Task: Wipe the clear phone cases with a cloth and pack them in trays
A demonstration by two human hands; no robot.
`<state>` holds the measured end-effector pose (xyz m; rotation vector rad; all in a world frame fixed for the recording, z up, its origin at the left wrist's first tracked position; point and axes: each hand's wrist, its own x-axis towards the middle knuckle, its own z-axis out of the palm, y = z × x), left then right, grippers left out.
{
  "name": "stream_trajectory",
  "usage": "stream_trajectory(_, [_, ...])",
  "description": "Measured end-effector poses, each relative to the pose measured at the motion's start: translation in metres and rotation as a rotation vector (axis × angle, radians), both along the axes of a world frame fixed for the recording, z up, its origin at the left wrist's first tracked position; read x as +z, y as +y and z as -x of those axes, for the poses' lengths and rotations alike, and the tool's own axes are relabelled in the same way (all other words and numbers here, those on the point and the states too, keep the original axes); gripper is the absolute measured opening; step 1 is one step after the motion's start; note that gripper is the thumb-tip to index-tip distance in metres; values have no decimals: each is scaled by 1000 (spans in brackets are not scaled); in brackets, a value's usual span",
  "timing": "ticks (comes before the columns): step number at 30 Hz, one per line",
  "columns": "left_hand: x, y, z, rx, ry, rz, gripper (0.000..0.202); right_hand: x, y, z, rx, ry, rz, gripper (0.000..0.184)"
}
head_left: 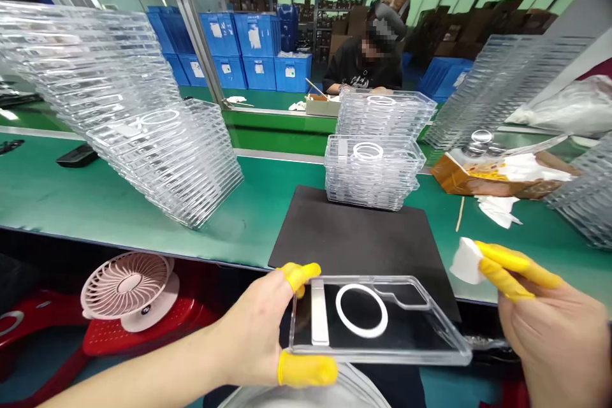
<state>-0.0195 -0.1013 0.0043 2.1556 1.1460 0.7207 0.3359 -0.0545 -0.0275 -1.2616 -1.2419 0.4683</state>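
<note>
Left hand [243,338] grips clear phone case [377,325] by the black mat [354,236], right hand [549,338] pinches white cloth [468,261]; edge-only grip risks a drop.

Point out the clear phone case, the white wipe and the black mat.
clear phone case [411,338]: head view, on its back panel, right of the ring.
white wipe [467,261]: head view, on its exposed middle.
black mat [354,233]: head view, on its bare middle.
</note>
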Motion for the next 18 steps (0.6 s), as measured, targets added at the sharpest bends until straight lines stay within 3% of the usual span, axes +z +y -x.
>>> stream_trajectory(2, [-11,1,-1,7,65,-396,90,-3,8,10,45,-28,-3,17])
stream_trajectory(4, [-26,4,-3,13,122,-584,90,-3,10,36,149,-166,-51,9])
stream_trajectory(7, [-42,8,-4,35,164,-640,87,2,0,89,327,-513,-166,10])
stream_trajectory(10, [-46,9,-2,42,185,-604,86,4,-23,126,432,-689,-289,24])
stream_trajectory(13, [-47,10,-1,42,208,-591,88,-6,-45,116,477,-702,-349,27])
stream_trajectory(18, [-48,12,0,23,233,-633,90,-28,-54,44,228,-736,-234,22])
